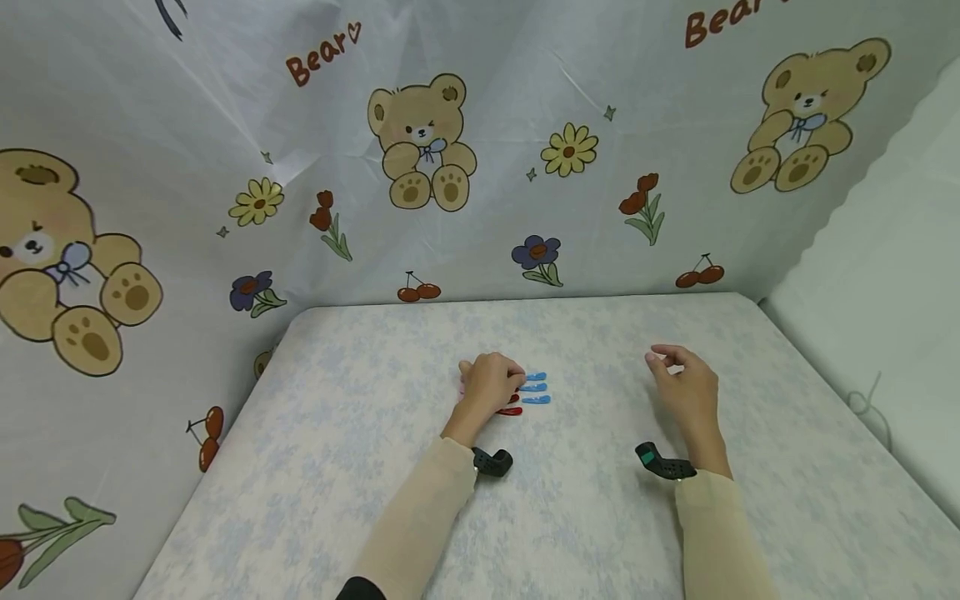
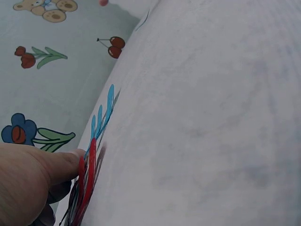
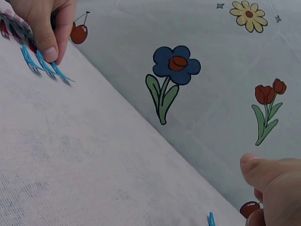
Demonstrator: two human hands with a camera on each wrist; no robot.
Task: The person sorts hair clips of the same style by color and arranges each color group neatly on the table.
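My left hand [image 1: 489,385] reaches over a group of small snap hair clips lying on the table. Its thumb and forefinger pinch the near end of the farthest blue hair clip [image 3: 61,71]. Other blue hair clips [image 1: 536,400] lie beside that one, and red hair clips [image 1: 510,411] sit under and in front of the hand. A bit of pink shows at its left; the hand hides the rest there. Well to the right, my right hand [image 1: 686,396] hovers over the table, fingers loosely bent. Below it, the right wrist view shows a blue tip [image 3: 211,219]; whether held, I cannot tell.
The table [image 1: 585,517] has a pale blue mottled cover. Behind it and at its left hangs a sheet [image 1: 487,250] printed with bears and flowers. A white surface [image 1: 900,275] with a thin cord [image 1: 870,408] borders the right side.
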